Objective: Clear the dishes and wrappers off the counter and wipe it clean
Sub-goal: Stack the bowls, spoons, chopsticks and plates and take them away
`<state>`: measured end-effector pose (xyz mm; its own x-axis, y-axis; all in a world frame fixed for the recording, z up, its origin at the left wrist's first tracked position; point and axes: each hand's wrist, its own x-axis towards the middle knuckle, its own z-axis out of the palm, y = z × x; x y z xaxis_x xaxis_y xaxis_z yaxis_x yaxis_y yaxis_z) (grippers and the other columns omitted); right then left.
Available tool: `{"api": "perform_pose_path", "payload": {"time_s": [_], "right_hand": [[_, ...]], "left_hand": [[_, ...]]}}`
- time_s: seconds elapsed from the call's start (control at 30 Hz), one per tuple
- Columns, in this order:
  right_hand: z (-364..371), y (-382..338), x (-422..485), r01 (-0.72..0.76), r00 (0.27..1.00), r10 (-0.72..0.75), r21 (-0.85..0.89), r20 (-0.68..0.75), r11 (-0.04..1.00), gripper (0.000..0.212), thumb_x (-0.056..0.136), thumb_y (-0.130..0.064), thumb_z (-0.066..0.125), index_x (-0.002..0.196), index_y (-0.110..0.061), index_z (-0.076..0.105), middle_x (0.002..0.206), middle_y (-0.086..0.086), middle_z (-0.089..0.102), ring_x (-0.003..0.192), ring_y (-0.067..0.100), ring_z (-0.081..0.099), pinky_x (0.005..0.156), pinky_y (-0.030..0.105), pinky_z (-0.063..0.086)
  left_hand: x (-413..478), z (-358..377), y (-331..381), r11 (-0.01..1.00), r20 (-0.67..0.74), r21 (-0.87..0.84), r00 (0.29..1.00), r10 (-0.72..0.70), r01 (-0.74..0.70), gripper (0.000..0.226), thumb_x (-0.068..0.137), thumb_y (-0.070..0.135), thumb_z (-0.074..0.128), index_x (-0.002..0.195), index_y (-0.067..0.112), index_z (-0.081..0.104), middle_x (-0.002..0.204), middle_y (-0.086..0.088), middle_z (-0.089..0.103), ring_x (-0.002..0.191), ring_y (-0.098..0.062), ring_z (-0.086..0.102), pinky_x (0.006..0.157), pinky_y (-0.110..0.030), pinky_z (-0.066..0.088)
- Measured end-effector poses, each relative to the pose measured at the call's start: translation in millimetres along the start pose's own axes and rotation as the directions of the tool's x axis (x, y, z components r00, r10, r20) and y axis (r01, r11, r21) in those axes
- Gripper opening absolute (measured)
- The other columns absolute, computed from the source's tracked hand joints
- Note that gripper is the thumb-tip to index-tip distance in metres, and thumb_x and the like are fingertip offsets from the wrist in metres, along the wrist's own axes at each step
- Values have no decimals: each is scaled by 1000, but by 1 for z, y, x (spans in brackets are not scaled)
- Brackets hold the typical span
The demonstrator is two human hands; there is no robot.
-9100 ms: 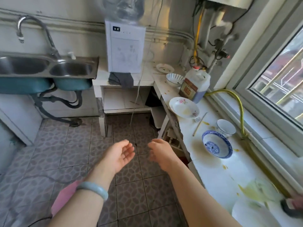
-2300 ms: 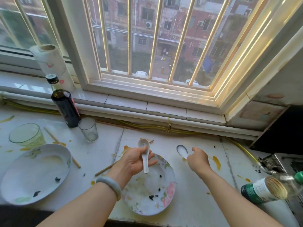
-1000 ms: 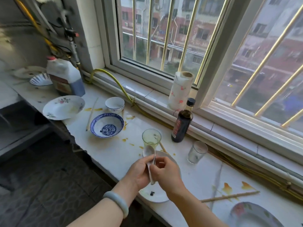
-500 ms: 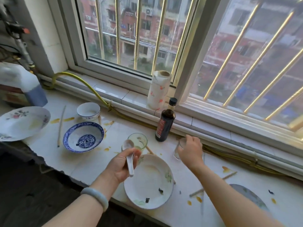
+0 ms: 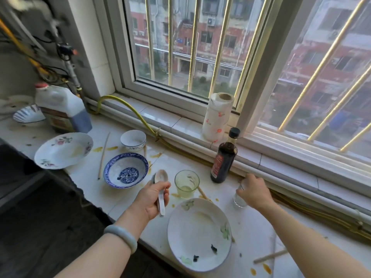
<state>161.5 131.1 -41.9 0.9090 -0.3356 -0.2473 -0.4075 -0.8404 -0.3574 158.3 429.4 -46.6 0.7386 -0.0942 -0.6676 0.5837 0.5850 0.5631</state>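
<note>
Since a second ago the right hand has let go of the spoons and crossed to the small glass near the window ledge, where I see its fingers curled down over the rim from above, gripping it; I cannot tell whether the glass rests on the counter or is just off it. The left hand hangs over the counter's front part, fingers wrapped round the handles of two stacked spoons, their bowls pointing up and away from me. Between the two hands a dirty plate lies at the counter edge, and a green glass stands just beyond it, beside the spoons. A dark bottle stands upright between the green glass and the ledge, with a paper roll on the ledge behind it. Further left I make out a blue bowl, a white bowl, a flowered plate overhanging the edge, a chopstick between them, and a jug. Yellow smears dot the counter
</note>
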Motion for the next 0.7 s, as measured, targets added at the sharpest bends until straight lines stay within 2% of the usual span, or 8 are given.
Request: {"api": "perform_pose_path", "payload": {"time_s": [0.1, 0.17, 0.23, 0.3, 0.4, 0.47, 0.7], "right_hand": [[-20, -17, -21, 137, 988, -140, -55, -66, 989, 50, 83, -33, 67, 128, -19, 48, 124, 10, 51, 95, 22, 57, 79, 32, 53], [-33, -39, -38, 267, 959, -272, -62, -85, 962, 58, 83, -34, 69, 134, -21, 46, 123, 7, 51, 94, 18, 56, 79, 28, 52], [-43, -65, -55, 366, 927, -367, -22, -80, 930, 63, 84, -34, 70, 138, -22, 43, 123, 5, 51, 93, 15, 53, 80, 23, 47], [-41, -93, -61, 426, 904, -423, 38, -66, 904, 66, 83, -35, 71, 141, -24, 40, 120, 3, 52, 94, 13, 53, 82, 25, 48], [-25, -131, -55, 455, 890, -451, 96, -65, 885, 73, 83, -37, 72, 145, -22, 36, 131, 5, 50, 112, 20, 54, 99, 35, 49], [-10, -150, -51, 450, 893, -448, 75, -49, 890, 73, 85, -35, 70, 147, -20, 34, 139, 6, 45, 123, 23, 49, 105, 31, 41], [31, -176, -37, 345, 939, -345, -22, -13, 939, 71, 85, -36, 67, 146, -20, 34, 133, 8, 48, 118, 25, 52, 98, 31, 43]], "left_hand": [[-2, -8, 6, 999, -12, 14, 999, 32, -32, 10, 88, 0, 63, 93, 4, 55, 72, -8, 55, 40, -6, 54, 36, -15, 45], [-2, -15, 13, 998, -23, 12, 998, 56, -56, 11, 87, -1, 65, 89, 5, 56, 70, -7, 54, 40, -6, 53, 35, -15, 44], [2, -19, 19, 998, -42, 17, 997, 68, -67, 15, 85, -2, 67, 88, 8, 56, 67, -5, 54, 41, -6, 53, 35, -15, 44], [8, -21, 27, 997, -61, 39, 995, 73, -71, 17, 84, -3, 68, 87, 8, 56, 64, -5, 52, 40, -7, 52, 35, -15, 43], [17, -24, 42, 996, -56, 70, 996, 64, -60, 19, 84, -4, 68, 90, 9, 56, 64, -6, 51, 39, -7, 51, 35, -15, 43], [22, -30, 54, 994, -40, 96, 998, 50, -46, 20, 84, -4, 67, 93, 10, 56, 65, -7, 51, 40, -7, 51, 35, -15, 42], [40, -61, 101, 979, -15, 200, 999, 49, -45, 24, 84, -4, 67, 101, 8, 56, 66, -6, 51, 46, -9, 50, 35, -15, 41]]}}
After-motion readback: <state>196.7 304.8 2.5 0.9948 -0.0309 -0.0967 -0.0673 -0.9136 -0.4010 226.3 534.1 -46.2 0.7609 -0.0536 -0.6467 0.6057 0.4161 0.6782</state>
